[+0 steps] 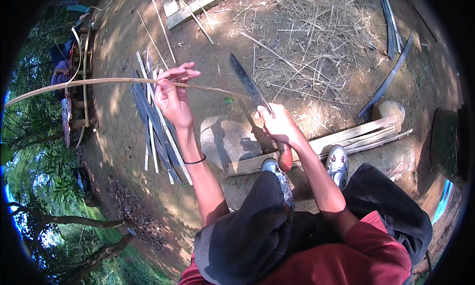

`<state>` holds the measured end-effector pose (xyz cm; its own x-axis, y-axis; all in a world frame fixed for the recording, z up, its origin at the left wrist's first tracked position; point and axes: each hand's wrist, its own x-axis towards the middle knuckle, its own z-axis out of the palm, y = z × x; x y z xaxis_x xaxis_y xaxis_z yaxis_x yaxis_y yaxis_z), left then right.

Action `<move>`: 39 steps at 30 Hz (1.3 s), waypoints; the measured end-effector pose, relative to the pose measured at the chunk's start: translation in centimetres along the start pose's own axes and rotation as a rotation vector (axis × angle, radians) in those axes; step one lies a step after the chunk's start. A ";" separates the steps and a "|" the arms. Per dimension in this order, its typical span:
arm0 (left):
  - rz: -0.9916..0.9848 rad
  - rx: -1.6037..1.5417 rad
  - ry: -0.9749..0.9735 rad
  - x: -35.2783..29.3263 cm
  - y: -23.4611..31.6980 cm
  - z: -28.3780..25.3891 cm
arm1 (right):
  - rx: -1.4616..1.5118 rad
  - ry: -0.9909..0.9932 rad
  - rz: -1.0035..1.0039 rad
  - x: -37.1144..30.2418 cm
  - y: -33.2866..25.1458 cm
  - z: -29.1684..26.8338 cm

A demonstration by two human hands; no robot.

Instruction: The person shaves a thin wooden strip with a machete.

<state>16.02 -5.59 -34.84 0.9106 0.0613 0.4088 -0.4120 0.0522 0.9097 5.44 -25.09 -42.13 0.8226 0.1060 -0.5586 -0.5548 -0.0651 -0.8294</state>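
Observation:
My left hand (174, 99) pinches a long, thin strip of wood or bamboo (106, 81), its other fingers raised. The strip arches out past the left edge of view, and its right end points toward the knife. In my right hand (278, 124) is a machete (247, 81) with a dark blade and a reddish wooden handle. Its blade slants up and to the left, beyond the strip's right end; whether they touch I cannot tell.
Split wood pieces (321, 145) lie by my shoes. A rounded stone (225, 139) sits left of them. Several strips (156, 122) are piled at left; thin shavings (316, 43) cover the ground ahead. Dark strips (388, 80) lie at right. Someone in dark clothes (60, 62) is at far left.

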 end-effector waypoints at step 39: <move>0.298 0.197 0.621 -4.8 0.5 5.3 | -0.500 0.266 -0.319 -1.2 5.1 7.8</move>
<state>11.59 -11.19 -35.96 0.5485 0.6042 0.5780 -0.5726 -0.2323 0.7862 0.64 -17.86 -45.70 0.9758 -0.0485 -0.2132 -0.2059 -0.5315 -0.8217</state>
